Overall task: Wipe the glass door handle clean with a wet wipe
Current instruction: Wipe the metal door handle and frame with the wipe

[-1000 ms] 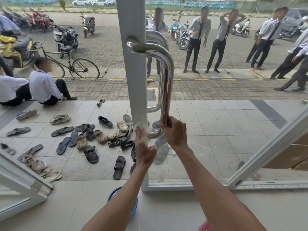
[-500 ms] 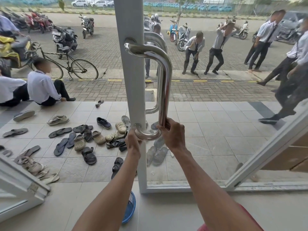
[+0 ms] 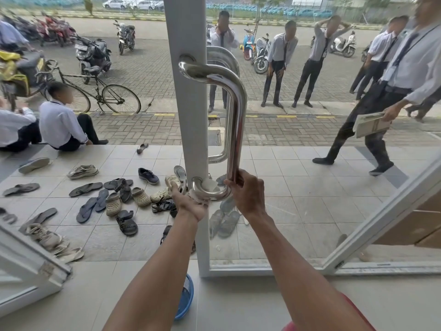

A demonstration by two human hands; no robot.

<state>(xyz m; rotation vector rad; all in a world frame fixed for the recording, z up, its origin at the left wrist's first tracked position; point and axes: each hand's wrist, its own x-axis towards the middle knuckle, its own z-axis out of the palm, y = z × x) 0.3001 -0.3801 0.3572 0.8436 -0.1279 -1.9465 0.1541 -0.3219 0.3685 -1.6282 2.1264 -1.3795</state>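
Observation:
A polished steel door handle [image 3: 237, 111] is bolted to the white frame [image 3: 188, 96] of a glass door, curving out at top and bottom. My left hand [image 3: 188, 201] is under the lower bend, pressing a white wet wipe [image 3: 211, 185] around the bar near its base. My right hand [image 3: 247, 189] grips the bottom of the upright bar just right of the bend. A second handle shows through the glass on the outer side.
A blue plastic basket [image 3: 185, 299] sits on the floor by the door's bottom corner. Several sandals and shoes [image 3: 114, 197] lie on the tiles outside. People stand and walk beyond the glass; another open door frame [image 3: 31, 261] is at lower left.
My left hand has turned palm-up under the lower bend and the wipe now wraps the bar there. My right hand stays gripped on the upright bar. People outside have shifted.

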